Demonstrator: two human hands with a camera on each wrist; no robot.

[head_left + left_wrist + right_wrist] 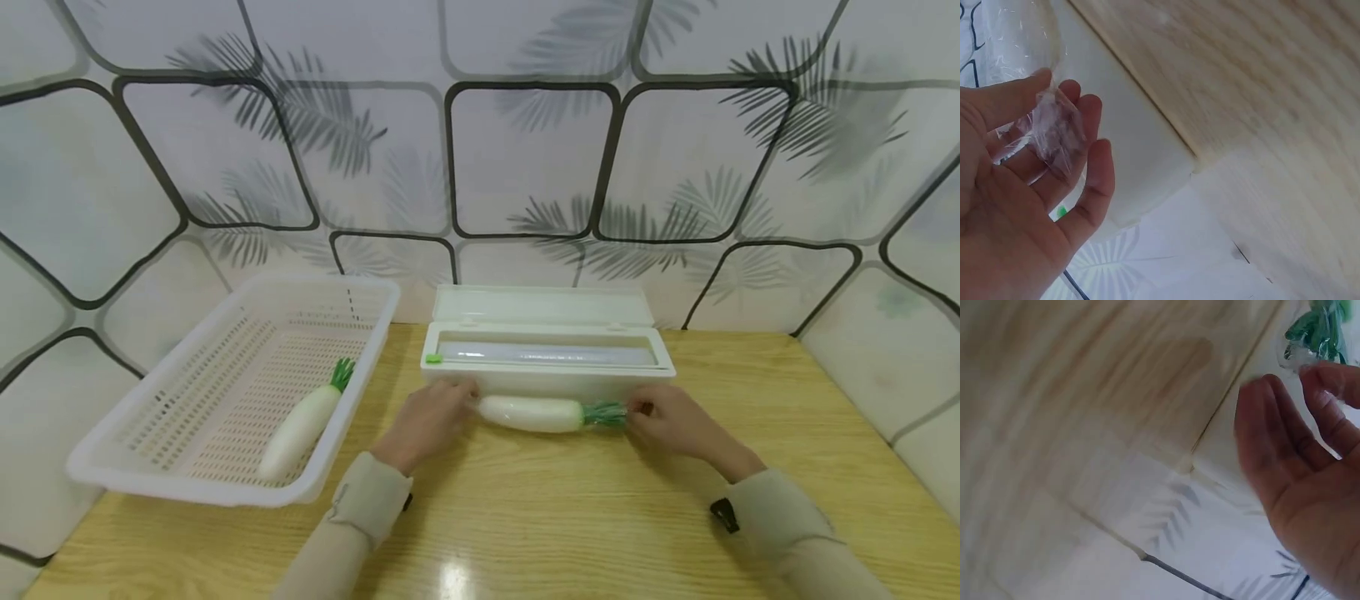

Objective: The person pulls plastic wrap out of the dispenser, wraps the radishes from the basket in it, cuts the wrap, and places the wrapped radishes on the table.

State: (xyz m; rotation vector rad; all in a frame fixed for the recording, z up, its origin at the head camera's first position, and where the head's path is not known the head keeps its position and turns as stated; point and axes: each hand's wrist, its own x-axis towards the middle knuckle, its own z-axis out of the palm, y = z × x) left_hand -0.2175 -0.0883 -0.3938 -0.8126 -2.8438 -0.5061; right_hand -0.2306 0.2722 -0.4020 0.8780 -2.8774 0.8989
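A white radish [528, 413] with green leaf stalks [604, 414] lies crosswise, wrapped in clear plastic film. At its plain end my left hand [437, 417] pinches the gathered film between thumb and index finger. The loose tail of film [1057, 134] bunches over the other, half-curled fingers in the left wrist view. My right hand [675, 421] is at the leafy end, thumb and index fingertips pinching the film just past the leaves [1319, 334]. Its remaining fingers extend loosely in the right wrist view. Right behind the radish stands a white cling film box [555, 383], lid up.
A roll of film [540, 353] sits inside the box, with a green slider [433, 358] on its left front edge. To the left, a white plastic basket [187, 493] holds another radish [300, 433]. Patterned cloth [525, 167] encloses the wooden table [525, 525] behind and at the sides.
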